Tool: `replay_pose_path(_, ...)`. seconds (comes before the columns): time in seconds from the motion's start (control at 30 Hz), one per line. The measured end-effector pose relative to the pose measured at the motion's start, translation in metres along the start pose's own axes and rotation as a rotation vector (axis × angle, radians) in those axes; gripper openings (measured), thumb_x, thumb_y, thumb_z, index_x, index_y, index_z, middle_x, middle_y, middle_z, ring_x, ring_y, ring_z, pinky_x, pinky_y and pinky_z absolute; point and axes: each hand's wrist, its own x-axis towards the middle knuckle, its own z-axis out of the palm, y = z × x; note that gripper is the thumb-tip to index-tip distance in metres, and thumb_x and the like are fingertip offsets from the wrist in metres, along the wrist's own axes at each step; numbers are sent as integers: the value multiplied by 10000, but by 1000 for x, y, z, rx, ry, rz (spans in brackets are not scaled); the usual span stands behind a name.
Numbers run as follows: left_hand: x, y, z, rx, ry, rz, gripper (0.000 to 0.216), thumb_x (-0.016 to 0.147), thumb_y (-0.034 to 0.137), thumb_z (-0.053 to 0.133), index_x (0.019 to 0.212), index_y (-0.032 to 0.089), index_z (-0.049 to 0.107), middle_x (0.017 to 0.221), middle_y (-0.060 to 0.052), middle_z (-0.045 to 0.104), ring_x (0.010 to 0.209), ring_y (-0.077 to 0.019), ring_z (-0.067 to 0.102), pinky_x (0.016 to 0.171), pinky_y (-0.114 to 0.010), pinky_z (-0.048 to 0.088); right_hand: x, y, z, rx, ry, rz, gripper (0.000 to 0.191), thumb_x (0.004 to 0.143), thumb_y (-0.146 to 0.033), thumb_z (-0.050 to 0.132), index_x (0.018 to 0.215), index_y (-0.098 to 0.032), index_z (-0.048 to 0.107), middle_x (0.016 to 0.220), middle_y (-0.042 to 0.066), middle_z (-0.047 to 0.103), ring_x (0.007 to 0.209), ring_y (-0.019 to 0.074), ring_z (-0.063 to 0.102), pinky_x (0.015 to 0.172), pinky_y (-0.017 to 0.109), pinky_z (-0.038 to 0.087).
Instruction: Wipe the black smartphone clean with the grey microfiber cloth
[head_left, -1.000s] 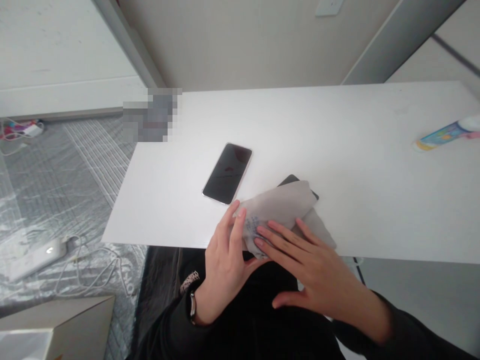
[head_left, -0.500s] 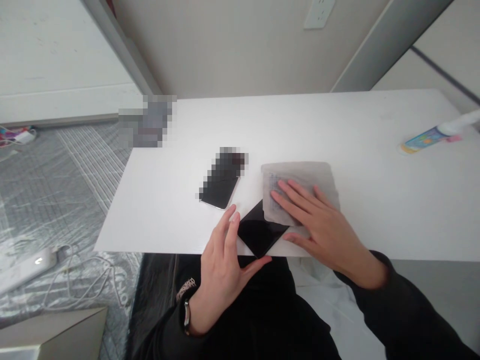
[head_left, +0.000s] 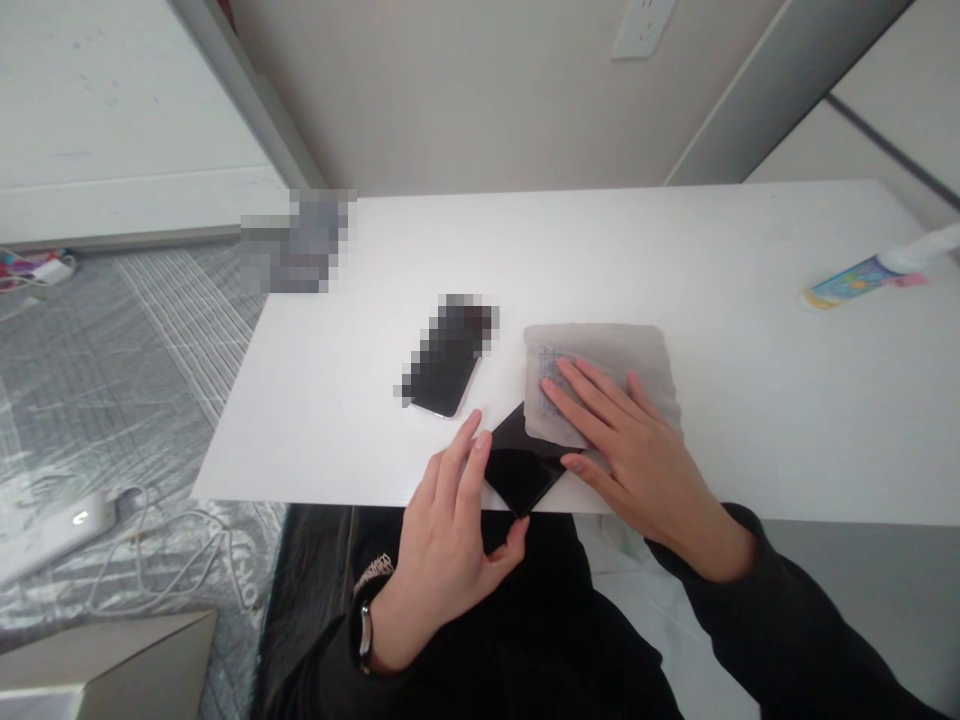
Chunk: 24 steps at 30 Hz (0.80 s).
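Note:
A black glossy flat device (head_left: 521, 470) lies at the table's near edge, turned cornerwise. Its far part is hidden under a grey cloth (head_left: 645, 350) with faint print. My left hand (head_left: 448, 530) brackets the device's near-left side, the fingers at its left corner and the thumb tip at its near corner. Flat on the cloth rests my right hand (head_left: 637, 450), fingers stretched out and slightly spread, with the thumb over the device's right edge. A dark phone (head_left: 444, 375), partly pixelated, lies beyond my left fingertips and is not touched.
A bottle with a colourful label (head_left: 851, 282) lies at the right of the white table (head_left: 315, 430). A pixelated item (head_left: 307, 245) is at the far left corner. On the floor at left are a white power strip (head_left: 67, 535), cables and a box (head_left: 135, 665).
My left thumb has drawn in toward the device's near corner. The right thumb has shifted slightly left and up, onto the device's edge. The cloth has hardly moved.

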Motion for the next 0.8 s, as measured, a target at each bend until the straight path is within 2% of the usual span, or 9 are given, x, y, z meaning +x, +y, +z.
replay_pose_path(0.3, 0, 0, 0, -6, 5, -15, 920, 896, 232, 682, 1621, 59, 143, 1529, -300, 467, 1398, -347, 511, 1034, -483, 551, 1, -3, -1, -5, 13, -4, 625, 1094, -541, 232, 1572, -174, 399, 1656, 110, 360, 1534, 313, 336, 1198, 619, 304)
replay_pose_path(0.43, -3, -1, 2, -28, 27, -25, 947, 893, 253, 691, 1626, 75, 120, 1573, -311, 406, 1443, -356, 468, 1048, -504, 546, 3, -23, 2, -4, 6, -32, 639, 1090, -542, 241, 1560, -149, 419, 1646, 125, 376, 1525, 331, 349, 1193, 636, 302)
replay_pose_path(0.63, -6, -1, 3, -45, 2, -30, 958, 884, 222, 656, 1634, 110, 70, 1674, -278, 241, 1533, -361, 334, 1077, -535, 525, -8, -57, 1, 84, -119, -213, 673, 1062, -572, 356, 1585, -149, 372, 1665, 111, 334, 1543, 307, 313, 1198, 601, 342)
replay_pose_path(0.8, -5, 0, 1, -35, -25, -30, 997, 857, 223, 693, 1632, 114, 74, 1667, -294, 241, 1514, -377, 364, 1038, -522, 551, -33, -41, -5, 113, -174, -280, 724, 1021, -643, 441, 1607, -230, 333, 1641, 96, 388, 1524, 309, 356, 1183, 583, 378)
